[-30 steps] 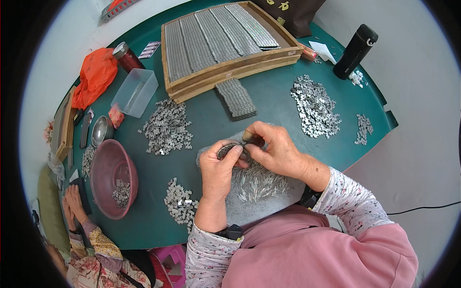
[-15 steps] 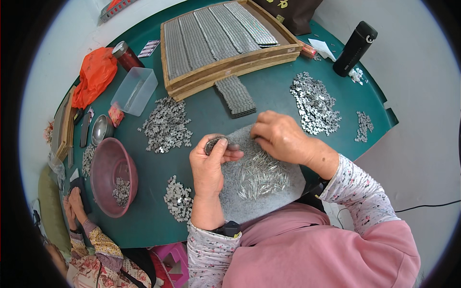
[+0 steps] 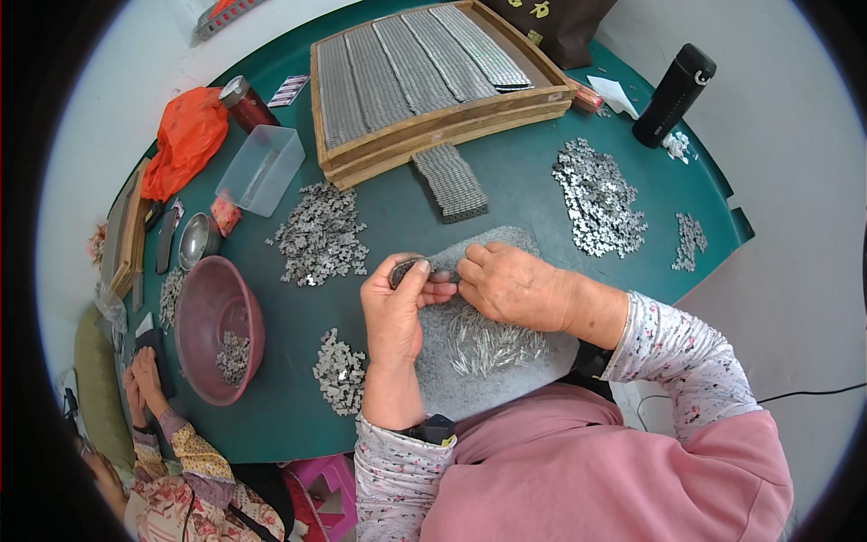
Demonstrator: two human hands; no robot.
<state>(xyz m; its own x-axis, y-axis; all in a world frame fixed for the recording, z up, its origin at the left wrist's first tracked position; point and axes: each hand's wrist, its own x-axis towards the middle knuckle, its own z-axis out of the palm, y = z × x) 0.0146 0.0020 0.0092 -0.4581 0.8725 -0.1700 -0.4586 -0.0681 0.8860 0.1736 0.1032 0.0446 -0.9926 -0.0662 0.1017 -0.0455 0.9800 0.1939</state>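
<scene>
Between the thumb and fingers of my left hand (image 3: pixel 393 316) is a dark rounded metal piece (image 3: pixel 408 270), mostly covered by the fingers. My right hand (image 3: pixel 517 285) meets it from the right with fingertips pinched together; whatever they hold is hidden. Under both hands lies a grey felt-like mat (image 3: pixel 442 370), bearing a heap of thin silvery pins (image 3: pixel 492 343). Beyond the hands a block of joined metal links (image 3: pixel 452 185) rests on the green table. Loose small metal links form one pile (image 3: pixel 321 237) to the left and another pile (image 3: pixel 598 199) to the right.
A wooden tray (image 3: pixel 442 126) of linked metal strips stands at the back. On the left are a pink bowl (image 3: pixel 194 334), a clear plastic box (image 3: pixel 262 172) and a metal cup (image 3: pixel 199 239). A black flask (image 3: pixel 673 95) stands far right. Another person's hands (image 3: pixel 147 375) are at lower left.
My right hand has moved left and slightly down from over the mat, bringing its fingertips to the piece in my left hand. The left hand keeps its grip.
</scene>
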